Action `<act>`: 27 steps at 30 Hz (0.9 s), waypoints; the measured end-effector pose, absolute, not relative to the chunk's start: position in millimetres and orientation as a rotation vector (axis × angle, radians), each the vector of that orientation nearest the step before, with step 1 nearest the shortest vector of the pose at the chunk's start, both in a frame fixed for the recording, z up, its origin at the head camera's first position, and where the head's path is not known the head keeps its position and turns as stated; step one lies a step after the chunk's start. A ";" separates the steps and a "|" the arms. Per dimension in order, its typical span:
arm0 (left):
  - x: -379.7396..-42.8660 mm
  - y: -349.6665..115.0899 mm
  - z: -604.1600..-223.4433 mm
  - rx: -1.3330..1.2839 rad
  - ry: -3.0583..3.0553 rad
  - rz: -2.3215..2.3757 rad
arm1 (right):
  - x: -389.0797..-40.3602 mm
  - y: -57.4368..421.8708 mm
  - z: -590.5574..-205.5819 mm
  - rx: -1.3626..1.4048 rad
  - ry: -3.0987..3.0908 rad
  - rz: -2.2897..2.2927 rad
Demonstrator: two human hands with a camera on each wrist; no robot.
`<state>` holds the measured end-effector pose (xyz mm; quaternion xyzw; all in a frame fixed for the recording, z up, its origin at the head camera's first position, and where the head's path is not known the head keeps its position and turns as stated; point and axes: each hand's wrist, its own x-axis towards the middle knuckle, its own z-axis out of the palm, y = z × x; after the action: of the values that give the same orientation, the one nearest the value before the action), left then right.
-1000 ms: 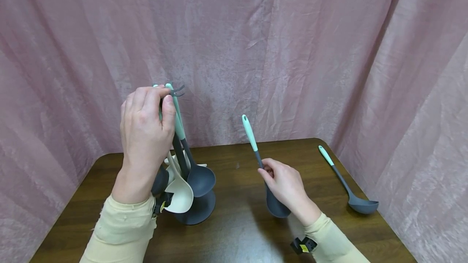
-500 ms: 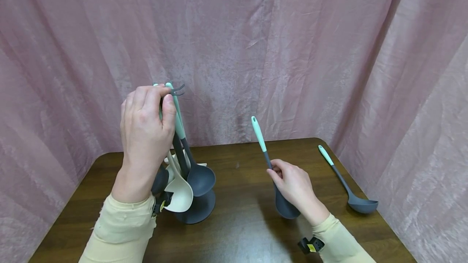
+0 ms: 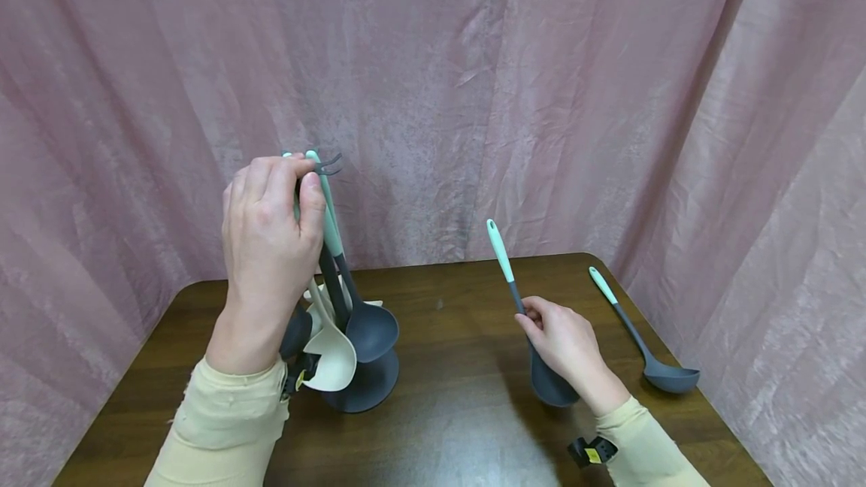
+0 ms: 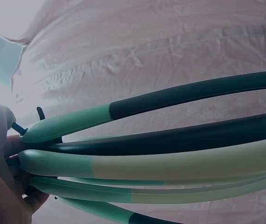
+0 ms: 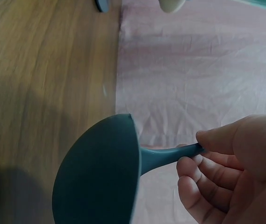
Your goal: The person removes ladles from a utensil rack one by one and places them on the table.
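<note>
My left hand (image 3: 267, 228) grips the top of a utensil stand, whose dark hooks (image 3: 329, 164) stick out past its fingertips and whose round dark base (image 3: 365, 389) rests on the table. Several utensils hang there, among them a dark grey round-bowled one (image 3: 373, 333) and a cream one (image 3: 338, 363). In the left wrist view, mint handles (image 4: 67, 123) converge at the fingers. My right hand (image 3: 558, 337) pinches the grey shaft of a cooking spoon (image 3: 499, 246), its mint handle end pointing up and its dark bowl (image 5: 97, 172) hanging low over the table.
A grey ladle (image 3: 670, 376) with a mint handle lies along the right side of the brown wooden table (image 3: 446, 367). Pink curtains (image 3: 433, 96) hang behind the table and on both sides.
My right hand has moved steadily to the right with the cooking spoon, toward the ladle. The left hand has kept its hold on the stand.
</note>
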<state>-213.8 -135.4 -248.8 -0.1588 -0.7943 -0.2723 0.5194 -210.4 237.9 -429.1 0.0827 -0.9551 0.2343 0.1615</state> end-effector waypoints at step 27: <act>-214.3 -135.4 -249.4 -0.383 -1.898 -0.651 | -212.2 276.5 -439.4 0.163 -2.825 0.599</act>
<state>-214.3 -135.4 -249.4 -0.1599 -0.7924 -0.2716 0.5223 -212.2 276.5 -439.4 0.0560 -0.9691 0.2056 0.1243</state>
